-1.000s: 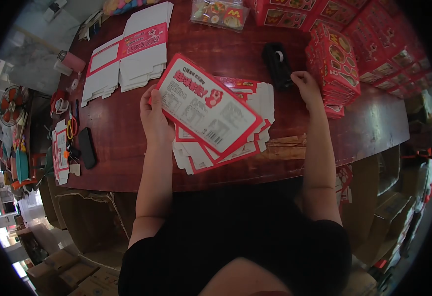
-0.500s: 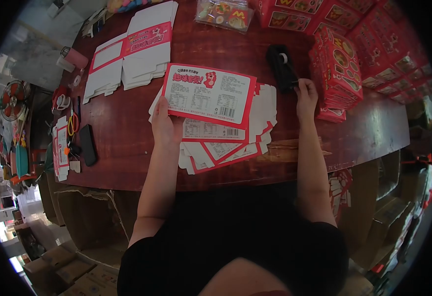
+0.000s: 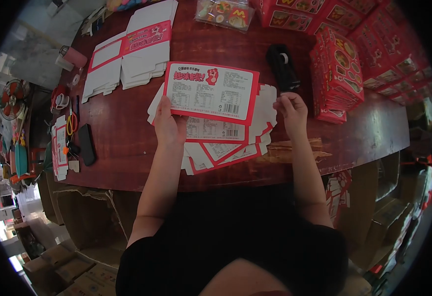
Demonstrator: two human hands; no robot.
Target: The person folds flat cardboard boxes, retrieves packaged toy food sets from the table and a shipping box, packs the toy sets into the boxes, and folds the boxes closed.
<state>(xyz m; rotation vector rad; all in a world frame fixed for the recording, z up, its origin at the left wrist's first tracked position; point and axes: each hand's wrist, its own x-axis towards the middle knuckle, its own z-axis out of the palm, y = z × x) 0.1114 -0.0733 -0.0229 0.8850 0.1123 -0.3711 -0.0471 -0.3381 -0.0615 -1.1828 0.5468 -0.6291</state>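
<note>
My left hand (image 3: 169, 120) is closed on the left edge of a red-and-white printed carton (image 3: 216, 91), its text panel and barcode facing up. The thumb lies on top; the other fingers are hidden beneath. Under it spreads a pile of flat carton blanks (image 3: 216, 153) with similar print. To the right of the carton, my right hand (image 3: 292, 111) is pinched, fingertips together near the carton's right edge. Whatever is between them is too small to make out. Just above that hand stands a black tape dispenser (image 3: 282, 66) with a roll in it.
More folded blanks (image 3: 147, 54) lie at the back left. Red printed boxes (image 3: 337, 74) are stacked on the right. Scissors (image 3: 72, 123), a black oblong object (image 3: 87, 144) and a pink bottle (image 3: 73, 55) sit at the left. Open cardboard boxes (image 3: 90, 222) stand below the table edge.
My right hand has come away from the tape dispenser, moving left and toward me, closer to the carton. The carton in my left hand has shifted slightly right.
</note>
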